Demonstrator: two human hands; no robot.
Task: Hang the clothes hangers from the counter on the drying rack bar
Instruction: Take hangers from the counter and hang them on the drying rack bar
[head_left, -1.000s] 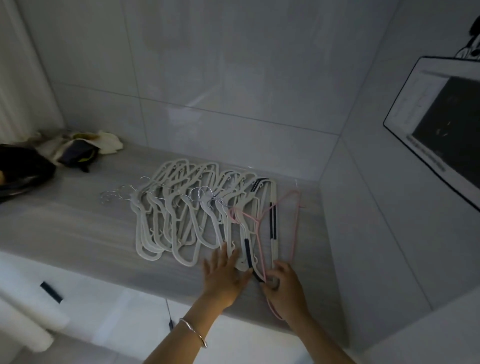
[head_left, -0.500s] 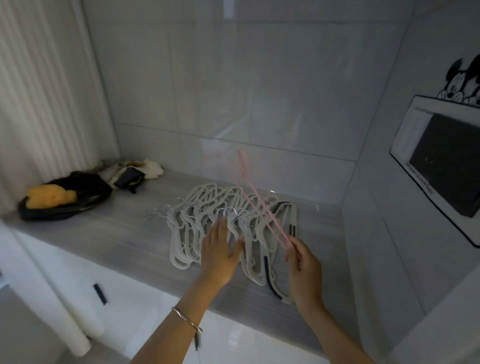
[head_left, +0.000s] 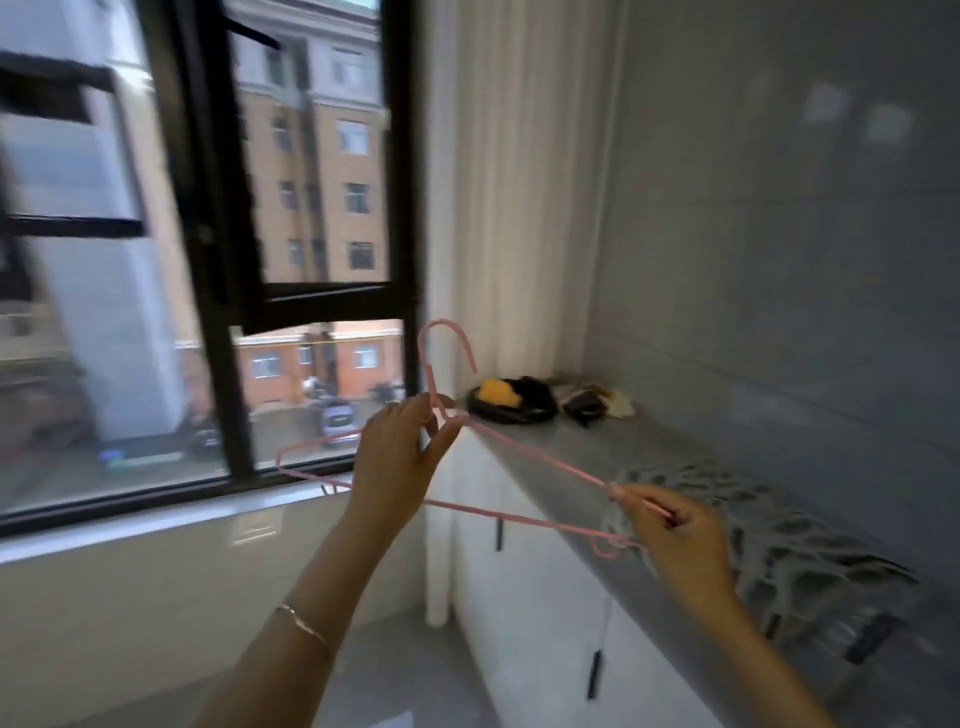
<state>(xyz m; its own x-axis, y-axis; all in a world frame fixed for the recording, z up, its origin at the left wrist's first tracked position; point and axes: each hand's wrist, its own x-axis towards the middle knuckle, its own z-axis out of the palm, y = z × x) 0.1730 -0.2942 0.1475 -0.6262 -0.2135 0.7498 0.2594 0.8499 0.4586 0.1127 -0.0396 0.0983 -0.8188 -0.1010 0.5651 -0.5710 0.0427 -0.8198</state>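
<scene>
Pink thin wire clothes hanger (head_left: 540, 451) is up in the air in front of the person, between the black-framed window (head_left: 223, 260) and the edge of the long grey stone counter (head_left: 587, 452). It touches only the two hands. The left hand (head_left: 397, 457) pinches the neck just under the hook, with thumb and fingers curled round the wire. The right hand (head_left: 675, 530) pinches the right end of the wire with its fingertips. The hook points up, and its open end curls over to the right. The long side of the hanger runs left to right, from the window side to the counter side, and its right end sits a bit lower. I think the wire could slip, because both hands hold it by a small pinch only. The drying rack bar is not in sight, so the hook could miss the bar or bump the window frame on the way. The pile of white plastic hangers (head_left: 779, 530) lies on the counter just beside the right hand, and I think the low end could snag on it.
</scene>
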